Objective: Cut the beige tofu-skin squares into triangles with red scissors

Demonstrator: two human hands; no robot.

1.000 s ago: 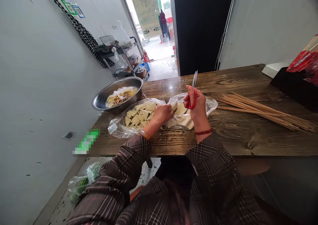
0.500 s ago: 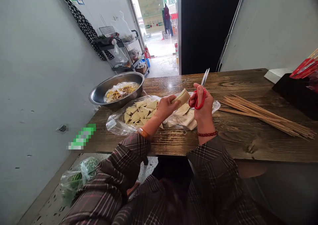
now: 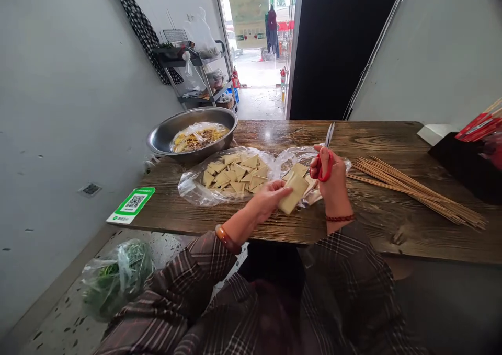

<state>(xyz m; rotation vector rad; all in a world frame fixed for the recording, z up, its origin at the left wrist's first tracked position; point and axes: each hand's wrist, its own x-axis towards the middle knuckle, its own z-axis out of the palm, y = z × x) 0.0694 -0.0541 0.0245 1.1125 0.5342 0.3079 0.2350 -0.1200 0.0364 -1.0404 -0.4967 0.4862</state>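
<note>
Pinched in my left hand (image 3: 270, 197) is a flat, pale yellow folded sheet (image 3: 295, 192), tilted above the table's front part. My right hand (image 3: 331, 174) grips red-handled scissors (image 3: 325, 168), their blades pointing up and away. Left of the sheet, cut triangular pieces (image 3: 234, 173) lie heaped on a clear plastic bag (image 3: 192, 187). More pale sheets (image 3: 300, 169) rest on plastic between my hands, partly hidden by the held sheet.
A steel basin (image 3: 157, 138) with bagged food stands at the back left. Wooden skewers (image 3: 419, 190) lie to the right, near a black box (image 3: 466, 161). A green code card (image 3: 131, 206) sits at the left edge; bagged greens (image 3: 117, 276) are on the floor.
My left hand has lowered the sheet and turned it flatter, toward the table's front edge. My right hand with the scissors has shifted slightly right and down. The camera view has also shifted.
</note>
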